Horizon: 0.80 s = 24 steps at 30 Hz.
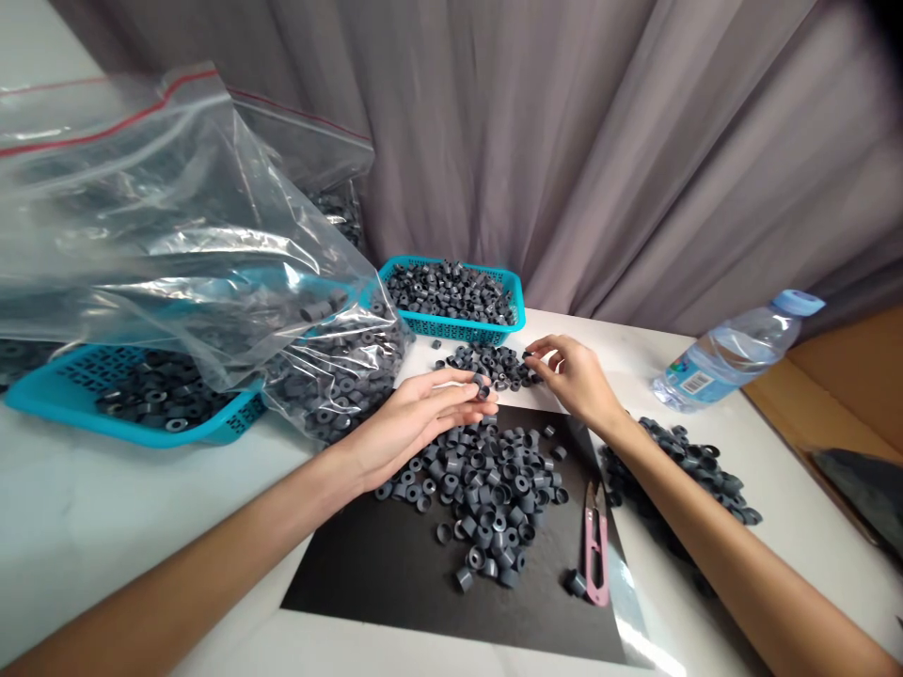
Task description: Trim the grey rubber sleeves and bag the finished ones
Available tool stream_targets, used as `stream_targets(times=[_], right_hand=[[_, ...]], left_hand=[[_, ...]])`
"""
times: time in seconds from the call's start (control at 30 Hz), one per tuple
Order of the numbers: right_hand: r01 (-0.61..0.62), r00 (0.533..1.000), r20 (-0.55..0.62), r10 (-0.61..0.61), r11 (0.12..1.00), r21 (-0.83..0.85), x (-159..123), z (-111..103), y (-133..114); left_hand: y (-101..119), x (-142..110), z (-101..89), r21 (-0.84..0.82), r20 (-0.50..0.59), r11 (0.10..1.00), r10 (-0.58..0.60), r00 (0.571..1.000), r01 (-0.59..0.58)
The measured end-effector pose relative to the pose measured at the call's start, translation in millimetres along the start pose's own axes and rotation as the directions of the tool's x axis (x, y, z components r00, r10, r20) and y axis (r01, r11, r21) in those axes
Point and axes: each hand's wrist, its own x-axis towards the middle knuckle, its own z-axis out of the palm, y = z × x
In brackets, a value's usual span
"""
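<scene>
My left hand [416,418] hovers over a black mat [395,574] and pinches a small dark grey rubber ring [482,386] at its fingertips. My right hand [573,374] reaches to a small heap of the same rings [494,364] on the white table, its fingertips closed on one at the heap's right edge. A large pile of rings [486,489] lies on the mat between my forearms. Pink thread snips [596,543] lie at the mat's right side.
A teal basket [451,324] of rings stands behind the heap. At the left, a clear plastic bag [183,244] of rings slumps over another teal basket [134,414]. A water bottle [734,353] lies at the right, with more rings [695,470] by my right forearm. A grey curtain hangs behind.
</scene>
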Motion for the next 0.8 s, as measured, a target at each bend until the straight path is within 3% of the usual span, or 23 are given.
stream_targets(times=[0.23,0.4,0.57,0.8], right_hand=[[-0.032,0.997,0.072,0.034,0.999,-0.025,-0.3,1.6,6.3],[-0.018,0.998,0.059,0.018,1.0,0.005,-0.6,-0.8,0.7],[0.064,0.996,0.058,-0.07,0.994,0.092,-2.4,-13.3,-27.6],[0.194,0.926,0.24,-0.291,0.913,0.36,-9.5,-33.5,-71.4]], left_hand=[[2.7,-2.6,4.3,0.02,-0.008,0.999,-0.037,0.999,0.037],[5.9,-4.7,9.7,-0.03,-0.011,0.998,-0.052,0.999,0.052],[8.8,-7.3,14.9,-0.059,-0.013,0.994,-0.093,0.996,0.092],[14.2,-10.7,20.7,-0.08,0.042,0.995,-0.061,0.997,0.064]])
